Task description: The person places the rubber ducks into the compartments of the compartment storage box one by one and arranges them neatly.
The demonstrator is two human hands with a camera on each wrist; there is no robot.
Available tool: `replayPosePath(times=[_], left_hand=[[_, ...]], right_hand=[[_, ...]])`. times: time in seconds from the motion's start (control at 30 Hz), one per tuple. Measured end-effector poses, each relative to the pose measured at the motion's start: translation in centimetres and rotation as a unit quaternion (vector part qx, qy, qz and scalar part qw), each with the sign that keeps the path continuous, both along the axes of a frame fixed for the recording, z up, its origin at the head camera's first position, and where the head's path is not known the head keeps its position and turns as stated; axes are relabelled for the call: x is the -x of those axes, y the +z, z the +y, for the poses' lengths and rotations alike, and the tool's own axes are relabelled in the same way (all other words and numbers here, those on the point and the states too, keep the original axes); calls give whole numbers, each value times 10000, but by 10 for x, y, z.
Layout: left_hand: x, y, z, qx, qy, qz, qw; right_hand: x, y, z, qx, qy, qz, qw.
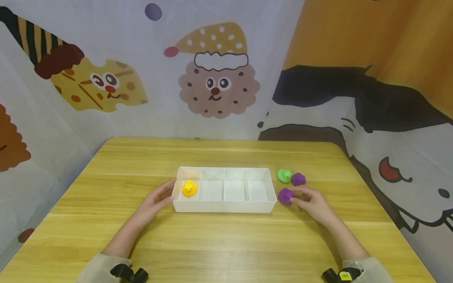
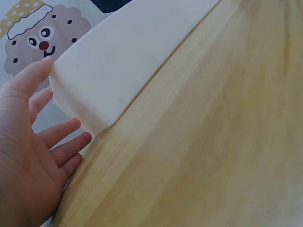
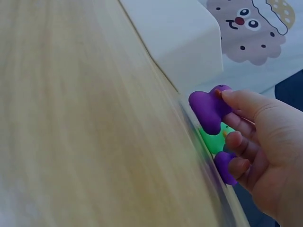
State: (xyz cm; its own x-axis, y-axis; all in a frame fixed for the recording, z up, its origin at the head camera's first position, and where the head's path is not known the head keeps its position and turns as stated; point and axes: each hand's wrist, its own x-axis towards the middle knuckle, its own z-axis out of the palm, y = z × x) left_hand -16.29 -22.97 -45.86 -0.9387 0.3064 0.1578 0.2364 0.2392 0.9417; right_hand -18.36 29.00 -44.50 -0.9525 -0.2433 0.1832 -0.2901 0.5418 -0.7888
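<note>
My right hand (image 1: 316,203) pinches a purple toy duck (image 1: 284,196) between thumb and fingers, just off the right end of a white four-section tray (image 1: 223,207). In the right wrist view the held purple duck (image 3: 207,111) is tipped, with the thumb at its head. At the tray's left end is my left hand (image 1: 155,200), fingers loosely spread and the thumb tip right at the corner. A yellow toy duck (image 1: 189,188) sits in the leftmost compartment. Behind the held duck stand a green toy duck (image 1: 284,175) and a second purple duck (image 1: 298,179).
The tray stands on a wooden table (image 1: 226,247), its other three sections holding no ducks. A cloth with cartoon prints (image 1: 141,122) hangs behind the table's back edge. Both wrists wear black camera mounts (image 1: 129,272).
</note>
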Motion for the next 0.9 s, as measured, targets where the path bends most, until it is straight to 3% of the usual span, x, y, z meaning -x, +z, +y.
replayPosePath(times=[0.53,0.9], left_hand=[[-3,0,0,29,10,7,10000],[0,-1,0,36,37,-18,10000]], right_hand=[[-7,17,-5,86,-199,489,9986],[-17,39,-16,186,-369,891,9952]])
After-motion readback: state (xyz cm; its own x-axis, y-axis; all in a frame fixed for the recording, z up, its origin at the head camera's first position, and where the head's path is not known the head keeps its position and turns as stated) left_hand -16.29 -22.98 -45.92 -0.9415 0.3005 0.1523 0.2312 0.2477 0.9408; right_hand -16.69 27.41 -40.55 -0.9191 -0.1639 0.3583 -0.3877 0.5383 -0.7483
